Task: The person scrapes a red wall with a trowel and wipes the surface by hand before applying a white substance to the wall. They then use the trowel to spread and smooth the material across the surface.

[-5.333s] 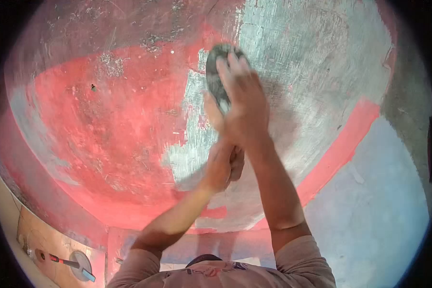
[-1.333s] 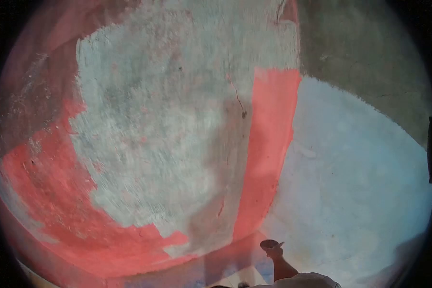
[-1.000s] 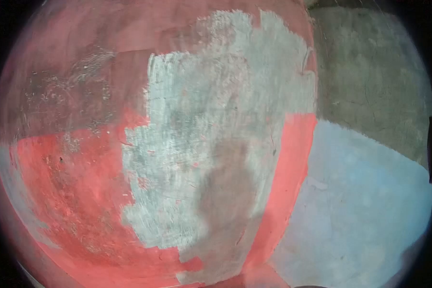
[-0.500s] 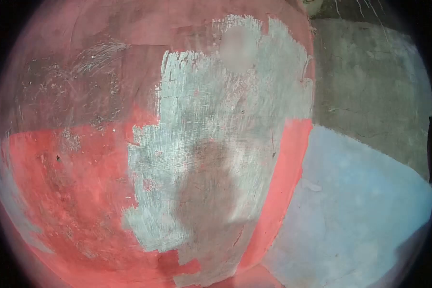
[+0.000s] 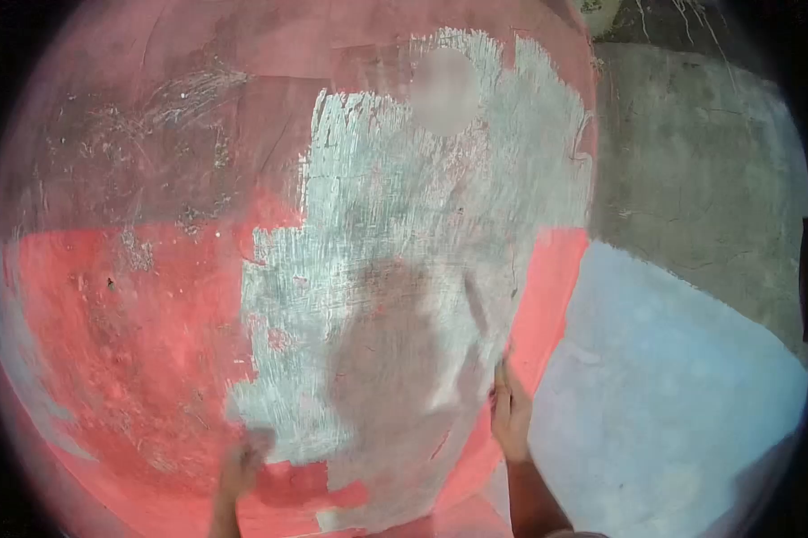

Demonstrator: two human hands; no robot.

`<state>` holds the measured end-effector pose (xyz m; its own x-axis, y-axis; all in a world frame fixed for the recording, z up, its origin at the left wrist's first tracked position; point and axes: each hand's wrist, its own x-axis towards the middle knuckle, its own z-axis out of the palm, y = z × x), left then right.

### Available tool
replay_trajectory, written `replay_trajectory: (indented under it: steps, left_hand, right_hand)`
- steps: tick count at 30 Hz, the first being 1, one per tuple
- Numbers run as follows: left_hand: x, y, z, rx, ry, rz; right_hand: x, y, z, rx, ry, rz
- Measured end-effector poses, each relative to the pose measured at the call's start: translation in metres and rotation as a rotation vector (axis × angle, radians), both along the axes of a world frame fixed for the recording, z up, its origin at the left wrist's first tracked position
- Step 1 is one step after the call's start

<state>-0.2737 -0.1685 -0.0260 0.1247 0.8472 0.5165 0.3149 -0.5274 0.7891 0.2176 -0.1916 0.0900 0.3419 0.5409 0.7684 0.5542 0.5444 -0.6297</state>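
Observation:
In front of me is a wall with a large whitish-grey brushed patch (image 5: pixel 368 206) surrounded by bright red-pink paint (image 5: pixel 144 332). My left hand (image 5: pixel 239 464) is raised at the patch's lower left edge. Motion blurs its fingers, and a dull greyish blur at the fingertips is too smeared to name. Beside the red strip (image 5: pixel 547 296) on the right, my right hand (image 5: pixel 512 412) points upward with its fingers drawn together. Whatever it may hold is not clear. A slim dark shadow falls on the patch above it.
A darker, scraped red area (image 5: pixel 135 143) spans the upper left. To the right are a grey-green section (image 5: pixel 691 152) and a pale blue section (image 5: pixel 664 377). A head-shaped shadow (image 5: pixel 386 350) lies over the patch, and a round haze (image 5: pixel 444 90) sits near the top.
Both my hands have come into view from below, the left near the patch's lower left edge, the right beside the red strip. The view has shifted slightly.

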Motion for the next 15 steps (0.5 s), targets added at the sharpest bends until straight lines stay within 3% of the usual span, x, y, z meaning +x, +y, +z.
replay_trajectory:
  steps: [1, 2, 3, 5, 7, 8, 11, 15]
  left_hand:
    - [0.012, -0.003, 0.07, 0.133, -0.059, 0.005]
    - [0.022, -0.02, 0.141, 0.15, 0.093, 0.122]
    - [0.034, -0.013, 0.194, 0.639, 0.21, 0.181]
    - [0.031, 0.016, 0.258, 0.979, 0.367, 0.405]
    - [0.025, 0.037, 0.318, 1.154, 0.554, 0.658]
    - [0.022, 0.046, 0.336, 1.236, 0.645, 0.84]
    - [0.017, 0.066, 0.35, 1.188, 0.712, 0.993]
    - [0.015, 0.067, 0.341, 1.12, 0.728, 1.022]
  right_hand:
    - [-0.007, 0.009, 0.042, 0.161, -0.078, -0.043]
    - [-0.02, 0.005, 0.096, 0.213, -0.191, -0.118]
    - [-0.021, 0.022, 0.134, 0.338, -0.286, -0.183]
    - [-0.028, 0.058, 0.215, 0.521, -0.352, -0.246]
    - [-0.054, 0.065, 0.286, 0.485, -0.344, -0.294]
    - [-0.058, 0.08, 0.31, 0.545, -0.385, -0.365]
    - [-0.075, 0.093, 0.344, 0.615, -0.469, -0.348]
    - [-0.087, 0.086, 0.345, 0.491, -0.523, -0.444]
